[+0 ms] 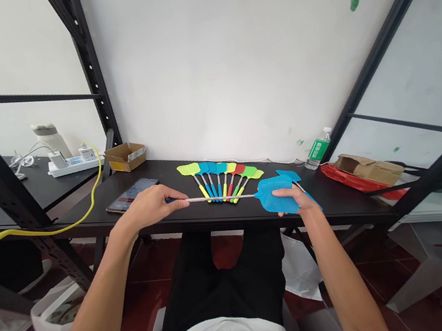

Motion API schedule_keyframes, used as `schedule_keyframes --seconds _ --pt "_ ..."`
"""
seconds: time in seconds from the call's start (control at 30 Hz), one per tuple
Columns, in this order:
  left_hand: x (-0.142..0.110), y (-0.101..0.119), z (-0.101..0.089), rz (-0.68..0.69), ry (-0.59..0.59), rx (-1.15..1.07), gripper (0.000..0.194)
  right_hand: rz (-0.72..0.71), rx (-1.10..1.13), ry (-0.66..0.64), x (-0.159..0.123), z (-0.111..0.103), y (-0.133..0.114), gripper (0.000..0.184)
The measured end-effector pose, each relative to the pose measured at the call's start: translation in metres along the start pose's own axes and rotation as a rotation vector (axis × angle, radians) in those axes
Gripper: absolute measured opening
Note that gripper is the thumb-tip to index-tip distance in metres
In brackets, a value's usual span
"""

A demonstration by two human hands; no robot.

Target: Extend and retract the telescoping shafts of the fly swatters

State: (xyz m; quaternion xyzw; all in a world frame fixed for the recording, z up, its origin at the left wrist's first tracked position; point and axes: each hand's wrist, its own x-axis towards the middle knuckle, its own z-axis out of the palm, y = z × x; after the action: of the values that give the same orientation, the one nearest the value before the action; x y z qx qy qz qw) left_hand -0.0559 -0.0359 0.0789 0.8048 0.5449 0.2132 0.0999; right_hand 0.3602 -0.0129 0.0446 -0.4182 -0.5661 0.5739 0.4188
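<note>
A blue fly swatter (271, 187) with a thin metal shaft is stretched level between my two hands, above the front of the dark table (163, 169). My left hand (152, 203) is closed round its handle, most of which the fingers hide. At the other end, my right hand (301, 199) grips the mesh head, thumb on top and fingers beneath. Just behind the right hand lies a second blue fly swatter (288, 175), partly covered by that hand. Several yellow, blue, red and green fly swatters (221, 168) lie fanned side by side beyond the shaft.
A tablet-like device (133, 192) lies by my left hand, with a small open cardboard box (125, 156) behind it. A yellow cable (93, 198) crosses the left side. At right stand a water bottle (318, 149) and a red bag (341, 177). Black shelf posts (92, 68) flank the table.
</note>
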Motion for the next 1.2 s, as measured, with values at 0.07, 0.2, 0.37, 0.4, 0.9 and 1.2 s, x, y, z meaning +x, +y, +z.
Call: schedule_keyframes --seconds 0.07,0.2,0.37,0.4,0.9,1.2 --pt "0.0 -0.001 0.0 0.005 0.009 -0.009 0.042 -0.012 0.016 0.007 -0.001 0.0 0.0 0.047" --pt "0.0 0.0 0.0 0.024 0.031 -0.039 0.039 -0.03 0.014 0.013 0.0 0.0 0.001 0.046" --pt "-0.002 0.001 -0.002 0.028 0.041 -0.037 0.039 -0.029 0.025 0.014 0.0 -0.001 0.0 0.042" --pt "-0.002 0.0 -0.003 0.027 0.042 -0.034 0.039 -0.031 0.03 0.016 -0.001 -0.001 0.0 0.042" --pt "0.005 0.033 0.022 0.146 0.015 -0.156 0.035 -0.005 0.065 -0.173 0.012 0.036 0.011 0.045" --pt "0.005 0.031 0.022 0.145 0.03 -0.168 0.039 -0.015 0.053 -0.171 0.009 0.034 0.006 0.046"
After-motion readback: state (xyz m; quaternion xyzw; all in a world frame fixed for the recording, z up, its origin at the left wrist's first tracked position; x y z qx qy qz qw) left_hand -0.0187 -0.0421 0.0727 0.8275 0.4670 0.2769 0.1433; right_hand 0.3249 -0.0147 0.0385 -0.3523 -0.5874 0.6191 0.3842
